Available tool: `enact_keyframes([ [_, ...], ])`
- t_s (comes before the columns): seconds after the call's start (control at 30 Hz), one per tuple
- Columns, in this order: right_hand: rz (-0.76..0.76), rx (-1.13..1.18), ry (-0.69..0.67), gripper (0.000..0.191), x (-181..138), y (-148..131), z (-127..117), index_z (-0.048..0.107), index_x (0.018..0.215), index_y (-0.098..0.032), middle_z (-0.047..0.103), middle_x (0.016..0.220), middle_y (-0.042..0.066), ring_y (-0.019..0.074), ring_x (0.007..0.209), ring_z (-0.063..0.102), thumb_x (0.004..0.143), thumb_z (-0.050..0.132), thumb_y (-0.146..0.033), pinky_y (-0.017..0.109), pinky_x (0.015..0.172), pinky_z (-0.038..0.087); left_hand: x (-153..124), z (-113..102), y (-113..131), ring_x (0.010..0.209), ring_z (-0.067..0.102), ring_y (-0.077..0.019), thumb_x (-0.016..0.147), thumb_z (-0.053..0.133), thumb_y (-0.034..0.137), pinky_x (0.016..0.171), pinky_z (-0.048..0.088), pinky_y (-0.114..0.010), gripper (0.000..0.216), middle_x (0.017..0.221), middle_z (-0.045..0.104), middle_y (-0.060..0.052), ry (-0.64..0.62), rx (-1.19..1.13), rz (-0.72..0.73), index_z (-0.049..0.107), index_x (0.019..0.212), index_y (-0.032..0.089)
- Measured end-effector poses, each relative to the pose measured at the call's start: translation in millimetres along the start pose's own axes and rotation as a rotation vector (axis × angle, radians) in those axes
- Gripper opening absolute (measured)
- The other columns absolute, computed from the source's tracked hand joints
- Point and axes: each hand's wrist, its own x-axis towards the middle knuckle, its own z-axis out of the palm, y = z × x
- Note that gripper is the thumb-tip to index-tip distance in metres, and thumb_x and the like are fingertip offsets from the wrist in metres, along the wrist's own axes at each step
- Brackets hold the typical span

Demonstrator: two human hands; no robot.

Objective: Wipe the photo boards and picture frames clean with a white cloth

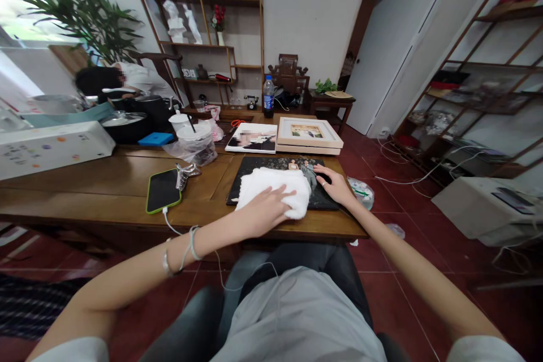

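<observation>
On the dark photo panel [324,199], the left hand [266,212] lies spread over a white towel [275,177]; the right hand [335,186], apart, seems to touch the panel's right side (grip unclear). Work looks unfinished, the towel not yet lifted off.

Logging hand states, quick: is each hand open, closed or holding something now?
Left hand: open, resting on the white cloth.
Right hand: open, fingers against the dark picture panel.
</observation>
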Motion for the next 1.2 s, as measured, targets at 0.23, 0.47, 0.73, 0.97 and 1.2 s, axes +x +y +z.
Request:
enact_keyframes([
  [0.23,-0.013,-0.025,-0.006,0.027,0,1,0,0.07,0.105,-0.023,0.065,0.123,0.006,0.0238,0.122,0.054,0.082,0.055,-0.02,0.045,0.109,0.037,57,4,-67,0.141,0.024,-0.0301,0.098,0.038,0.03,0.108,0.028,-0.046,0.031,0.142,0.047,-0.01,-0.037,-0.079,-0.001,0.063,0.112,0.018],
  [0.47,-0.013,-0.028,-0.013,0.027,0,0,-1,0.069,0.105,-0.022,0.064,0.124,0.008,0.0239,0.123,0.054,0.083,0.054,-0.021,0.045,0.109,0.037,91,18,-89,0.141,0.022,-0.0333,0.097,0.037,0.04,0.11,0.023,-0.051,0.039,0.136,0.052,-0.014,0.054,-0.081,-0.105,0.062,0.111,0.014],
  [0.73,-0.019,-0.038,-0.013,0.028,0,1,0,0.069,0.106,-0.02,0.064,0.124,0.009,0.0234,0.122,0.054,0.083,0.053,-0.02,0.044,0.109,0.037,53,9,-35,0.139,0.026,-0.0336,0.096,0.038,0.025,0.106,0.031,-0.052,0.031,0.148,0.037,-0.013,0.012,0.038,-0.048,0.064,0.112,0.018],
  [0.97,-0.014,-0.026,-0.02,0.028,0,1,0,0.069,0.106,-0.021,0.063,0.126,0.008,0.0238,0.122,0.054,0.083,0.054,-0.019,0.046,0.109,0.037,6,3,27,0.138,0.03,-0.0339,0.093,0.045,0.022,0.106,0.034,-0.049,0.025,0.149,0.037,-0.01,-0.01,0.132,0.085,0.068,0.103,0.017],
  [1.2,-0.004,-0.031,-0.026,0.028,0,1,-1,0.069,0.105,-0.022,0.063,0.125,0.007,0.0244,0.123,0.054,0.083,0.054,-0.019,0.046,0.109,0.037,29,-1,6,0.138,0.032,-0.0295,0.096,0.041,0.025,0.106,0.035,-0.045,0.029,0.147,0.039,-0.009,-0.027,0.09,0.032,0.065,0.111,0.019],
])
